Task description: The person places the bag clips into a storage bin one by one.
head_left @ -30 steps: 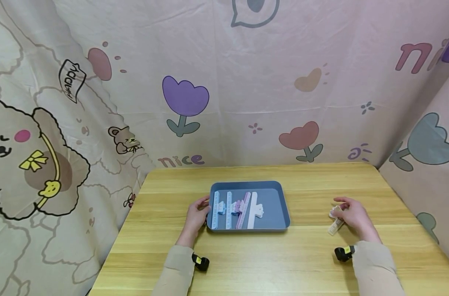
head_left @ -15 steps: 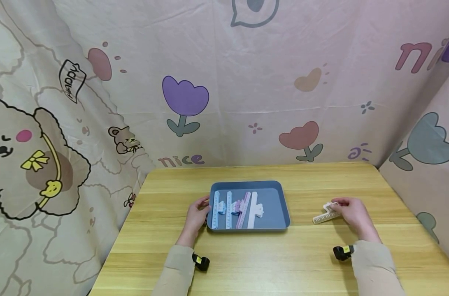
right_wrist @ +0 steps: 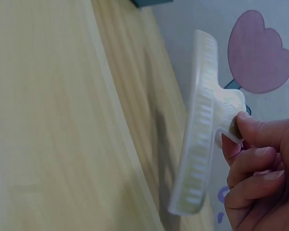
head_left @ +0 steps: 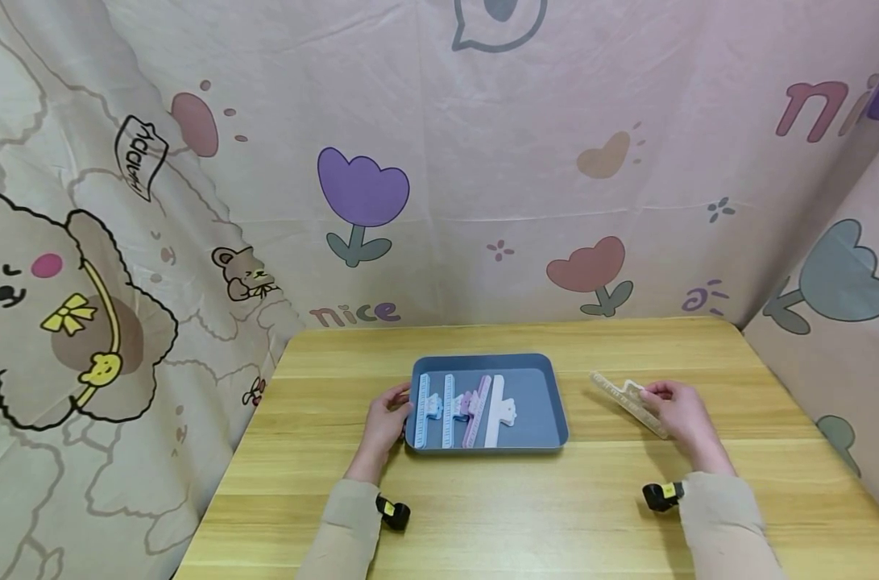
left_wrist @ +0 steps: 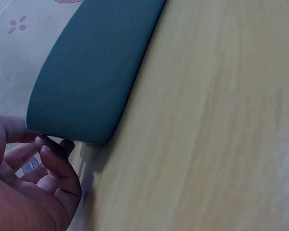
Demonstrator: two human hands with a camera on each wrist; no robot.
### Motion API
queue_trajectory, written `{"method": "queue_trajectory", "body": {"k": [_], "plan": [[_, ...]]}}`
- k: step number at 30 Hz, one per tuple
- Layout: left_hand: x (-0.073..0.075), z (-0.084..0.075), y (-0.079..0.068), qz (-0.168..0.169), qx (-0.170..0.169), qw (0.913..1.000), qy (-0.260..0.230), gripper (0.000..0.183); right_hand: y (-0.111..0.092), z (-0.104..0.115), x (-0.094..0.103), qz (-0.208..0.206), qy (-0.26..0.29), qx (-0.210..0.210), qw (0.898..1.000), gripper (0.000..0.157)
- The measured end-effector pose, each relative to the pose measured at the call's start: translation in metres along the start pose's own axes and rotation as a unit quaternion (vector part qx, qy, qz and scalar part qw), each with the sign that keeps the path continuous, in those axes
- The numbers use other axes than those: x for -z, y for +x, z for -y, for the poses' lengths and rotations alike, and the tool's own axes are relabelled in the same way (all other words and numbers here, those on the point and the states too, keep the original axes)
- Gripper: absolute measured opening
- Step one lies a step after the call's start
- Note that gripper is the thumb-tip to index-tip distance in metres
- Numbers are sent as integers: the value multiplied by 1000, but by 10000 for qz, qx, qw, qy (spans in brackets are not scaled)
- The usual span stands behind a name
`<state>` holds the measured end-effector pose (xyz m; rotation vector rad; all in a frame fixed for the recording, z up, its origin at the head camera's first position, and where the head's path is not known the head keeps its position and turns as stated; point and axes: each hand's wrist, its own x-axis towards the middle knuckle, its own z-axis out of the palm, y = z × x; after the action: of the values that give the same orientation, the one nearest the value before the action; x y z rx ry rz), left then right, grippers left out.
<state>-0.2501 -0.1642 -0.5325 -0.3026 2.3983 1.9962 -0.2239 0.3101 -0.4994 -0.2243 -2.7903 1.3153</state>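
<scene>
A clear whitish ruler clip (head_left: 628, 403) hangs over the right part of the table. My right hand (head_left: 689, 423) pinches its scalloped grip tab between thumb and fingers; the long bar (right_wrist: 195, 134) with its white marks stands free of the fingers in the right wrist view. At the left end of a blue-grey tray (head_left: 541, 387), my left hand (head_left: 388, 423) holds the rim with curled fingers (left_wrist: 60, 171) in the left wrist view. Inside the tray lie two light blue clips (head_left: 422, 411), a purple clip (head_left: 477, 411) and a white clip (head_left: 494, 411), side by side.
The tray rests on a wooden table (head_left: 512, 515), its right part bare of clips. A printed curtain (head_left: 468, 161) hangs along the table's back and sides. Black wrist cameras (head_left: 393, 513) sit on both sleeves.
My right hand has lifted the clear clip off the right side and moved slightly left, turning its bar so that one end points up and left. My left hand and the tray stay put.
</scene>
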Motion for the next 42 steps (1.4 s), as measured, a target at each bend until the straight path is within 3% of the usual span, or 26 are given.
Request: {"method": "queue_trajectory", "body": {"k": [11, 17, 25, 33, 42], "plan": [[0, 0, 1, 84, -6, 9999, -138, 41, -4, 26, -12, -14, 1053, -322, 9939, 26], [0, 1, 1, 71, 20, 9999, -86, 41, -4, 36, -17, -143, 1627, -613, 9847, 28], [0, 2, 1, 57, 39, 10000, -47, 41, -6, 48, -23, -255, 2076, -600, 9760, 33], [0, 2, 2, 58, 47, 10000, -49, 41, -6, 58, -38, 15, 2548, -583, 9652, 24], [0, 2, 1, 48, 10, 10000, -32, 41, -6, 70, -66, 432, 2677, -469, 9614, 25]]}}
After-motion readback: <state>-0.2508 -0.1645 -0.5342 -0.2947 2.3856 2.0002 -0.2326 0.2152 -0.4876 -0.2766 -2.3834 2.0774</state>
